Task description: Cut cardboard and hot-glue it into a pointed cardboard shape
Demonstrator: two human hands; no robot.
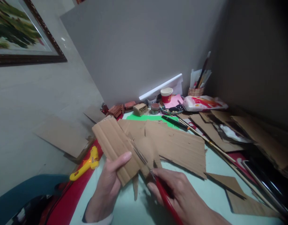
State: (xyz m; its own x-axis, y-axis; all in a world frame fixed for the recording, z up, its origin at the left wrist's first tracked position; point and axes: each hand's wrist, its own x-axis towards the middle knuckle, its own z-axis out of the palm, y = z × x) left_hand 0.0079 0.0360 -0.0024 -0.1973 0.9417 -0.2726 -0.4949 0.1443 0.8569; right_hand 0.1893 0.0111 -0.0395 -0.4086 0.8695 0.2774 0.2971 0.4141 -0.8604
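My left hand (111,175) is closed on a rectangular cardboard piece (114,145), its thumb pressed on the face. The piece is held tilted above the table. In my right hand (179,190) is a pair of red-handled scissors (166,200). Their thin metal blades point up and left, along the right edge of the held piece; whether they bite into it I cannot tell. Behind and to the right, a larger cardboard sheet (181,145) lies on the table, with a narrow pointed cardboard strip (135,187) showing below the held piece.
A yellow glue gun (87,164) lies at the left edge. Cardboard scraps (230,184) and thin sticks (219,145) are on the right. A black pen (174,122), green paper (144,117), paper cup (167,95), and tissue pack (205,103) stand or lie farther back.
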